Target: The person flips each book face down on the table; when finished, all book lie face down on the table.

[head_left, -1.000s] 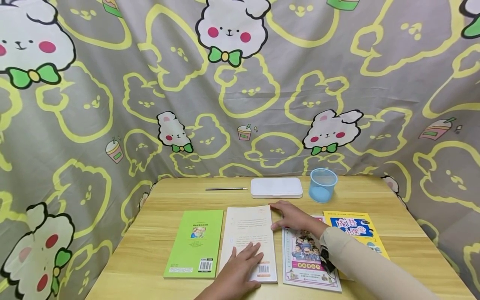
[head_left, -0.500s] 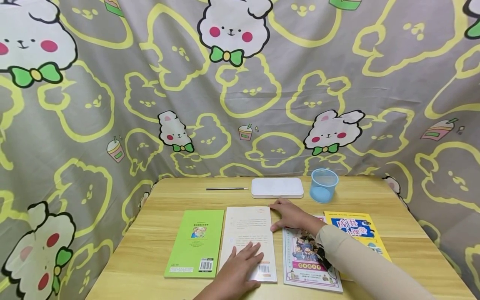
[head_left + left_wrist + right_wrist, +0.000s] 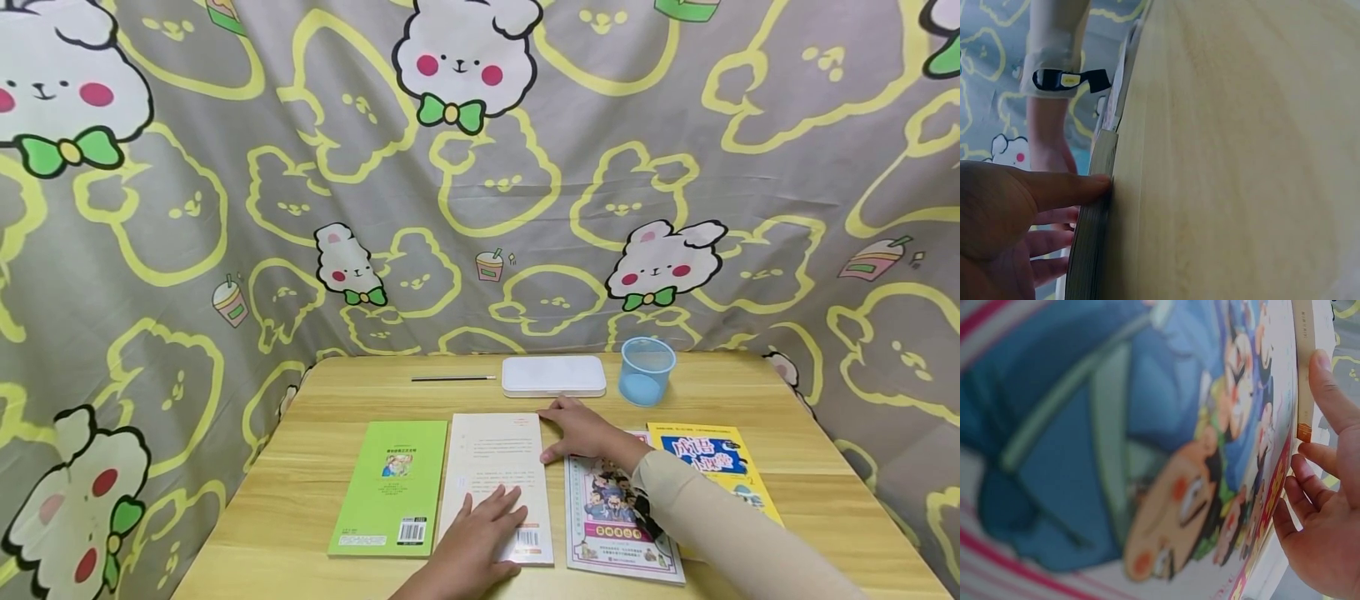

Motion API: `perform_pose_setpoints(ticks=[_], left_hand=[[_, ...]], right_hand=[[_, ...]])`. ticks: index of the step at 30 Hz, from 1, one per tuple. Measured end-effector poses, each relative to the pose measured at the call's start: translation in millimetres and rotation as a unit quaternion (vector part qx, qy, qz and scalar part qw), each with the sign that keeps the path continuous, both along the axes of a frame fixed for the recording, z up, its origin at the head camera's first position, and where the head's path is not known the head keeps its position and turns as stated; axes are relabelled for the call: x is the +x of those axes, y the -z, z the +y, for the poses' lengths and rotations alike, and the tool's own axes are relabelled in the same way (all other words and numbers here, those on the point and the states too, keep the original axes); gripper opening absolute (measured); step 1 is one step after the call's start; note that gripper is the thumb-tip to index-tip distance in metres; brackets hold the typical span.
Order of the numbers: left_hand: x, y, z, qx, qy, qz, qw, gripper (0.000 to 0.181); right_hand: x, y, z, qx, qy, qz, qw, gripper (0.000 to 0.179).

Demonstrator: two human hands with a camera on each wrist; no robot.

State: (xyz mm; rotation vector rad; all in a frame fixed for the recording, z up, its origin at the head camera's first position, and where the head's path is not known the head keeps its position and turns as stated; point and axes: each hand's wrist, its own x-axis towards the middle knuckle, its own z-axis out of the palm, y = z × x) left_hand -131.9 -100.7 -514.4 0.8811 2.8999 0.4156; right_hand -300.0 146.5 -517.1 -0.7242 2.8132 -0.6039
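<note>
A cream-covered book (image 3: 498,458) lies back cover up between a green book (image 3: 393,492) and a comic-covered book (image 3: 618,542). My left hand (image 3: 480,533) rests on its lower part with fingers extended. In the left wrist view, the thumb of that hand (image 3: 1004,219) touches the page edge of the book (image 3: 1088,250). My right hand (image 3: 588,429) is at the cream book's far right corner, thumb by the right side and forefinger at the corner. The right wrist view has its thumb against the spine (image 3: 1305,369), the other fingers loosely bent.
A yellow book (image 3: 705,454) lies at the right, partly beneath the comic-covered one and the right sleeve. Along the back of the wooden table (image 3: 315,450) are a thin black pen or brush (image 3: 453,378), a white case (image 3: 553,375) and a blue cup (image 3: 647,371).
</note>
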Motion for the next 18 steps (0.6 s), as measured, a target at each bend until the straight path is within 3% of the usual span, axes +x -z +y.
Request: perform_pose_setpoints(ticks=[18], left_hand=[[-0.2,-0.6,1.3,-0.007,-0.006,-0.011,0.9999,0.074]], right_hand=[[4.9,-2.0,21,-0.031,-0.027,0.019,0.999,0.089]])
